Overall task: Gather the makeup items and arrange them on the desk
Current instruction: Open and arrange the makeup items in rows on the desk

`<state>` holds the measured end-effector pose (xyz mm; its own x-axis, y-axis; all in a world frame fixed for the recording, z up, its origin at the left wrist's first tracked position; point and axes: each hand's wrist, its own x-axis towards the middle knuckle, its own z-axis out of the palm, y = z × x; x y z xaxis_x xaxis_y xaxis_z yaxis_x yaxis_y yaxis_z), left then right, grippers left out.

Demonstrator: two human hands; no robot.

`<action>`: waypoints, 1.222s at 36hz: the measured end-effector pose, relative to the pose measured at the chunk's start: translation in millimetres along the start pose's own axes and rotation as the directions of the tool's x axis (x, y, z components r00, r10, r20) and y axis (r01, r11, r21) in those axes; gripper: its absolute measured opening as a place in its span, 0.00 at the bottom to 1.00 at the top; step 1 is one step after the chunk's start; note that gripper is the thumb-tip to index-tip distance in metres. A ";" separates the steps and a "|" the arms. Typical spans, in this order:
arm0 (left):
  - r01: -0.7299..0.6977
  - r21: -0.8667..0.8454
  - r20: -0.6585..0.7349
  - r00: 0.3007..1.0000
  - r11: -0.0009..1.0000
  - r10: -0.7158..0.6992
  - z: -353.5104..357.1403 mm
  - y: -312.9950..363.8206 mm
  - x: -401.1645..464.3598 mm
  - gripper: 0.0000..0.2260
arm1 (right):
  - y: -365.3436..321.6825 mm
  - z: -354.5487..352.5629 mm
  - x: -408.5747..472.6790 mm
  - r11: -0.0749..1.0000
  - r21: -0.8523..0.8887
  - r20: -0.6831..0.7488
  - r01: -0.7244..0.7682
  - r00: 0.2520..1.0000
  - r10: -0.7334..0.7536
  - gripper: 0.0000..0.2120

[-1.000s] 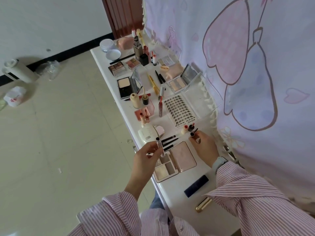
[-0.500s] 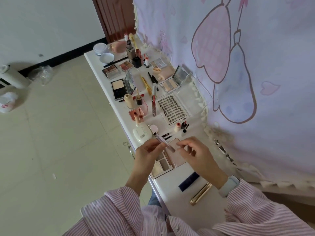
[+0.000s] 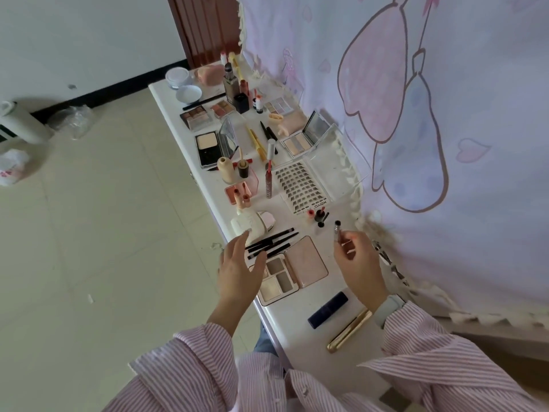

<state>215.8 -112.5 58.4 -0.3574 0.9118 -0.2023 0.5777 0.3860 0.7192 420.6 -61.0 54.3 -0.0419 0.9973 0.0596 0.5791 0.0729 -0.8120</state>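
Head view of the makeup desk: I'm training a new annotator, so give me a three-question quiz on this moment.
1. True or false: the left hand grips a brush.
2. Which hand holds the slim tube? A) left B) right C) neither
3. Fill in: the gold tube lies beside the dark blue ____ on the desk.

Key: 1 false, its fingers are spread and hold nothing; 2 B, the right hand; 3 tube.

"XOYO" is printed on the lash tray (image 3: 301, 185).
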 end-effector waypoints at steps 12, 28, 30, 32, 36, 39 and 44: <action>-0.041 0.410 0.364 0.923 0.911 -0.122 -0.5 -57.7 15.1 0.27 | 30.2 26.4 21.3 0.981 -0.078 0.044 -0.180 0.982 0.184 0.04; -0.060 0.447 0.359 0.926 0.892 -0.117 1.0 -62.7 16.4 0.27 | 33.2 32.7 28.1 0.979 -0.044 0.048 -0.198 0.979 0.200 0.04; -0.057 0.443 0.355 0.928 0.895 -0.116 0.9 -62.3 16.4 0.27 | 33.2 33.0 27.7 0.980 -0.041 0.049 -0.195 0.979 0.197 0.05; -0.058 0.436 0.351 0.930 0.898 -0.110 0.7 -61.5 16.1 0.27 | 33.4 33.5 27.5 0.979 -0.031 0.043 -0.203 0.978 0.204 0.05; -0.057 0.440 0.347 0.931 0.896 -0.112 -0.2 -61.0 16.1 0.27 | 33.9 34.3 27.8 0.977 -0.034 0.037 -0.208 0.977 0.210 0.06; -0.053 0.438 0.343 0.933 0.897 -0.112 -1.1 -60.5 16.6 0.27 | 34.0 34.3 27.6 0.977 -0.026 0.040 -0.213 0.976 0.214 0.04; -0.053 0.439 0.343 0.933 0.897 -0.113 -1.9 -60.3 17.8 0.27 | 33.5 34.0 27.6 0.973 -0.013 0.069 -0.231 0.971 0.231 0.04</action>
<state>173.1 -119.9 12.7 -0.1469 0.8547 -0.4979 0.8591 0.3597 0.3641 411.2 -31.0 8.9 0.0367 0.9848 -0.1699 0.5835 -0.1591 -0.7963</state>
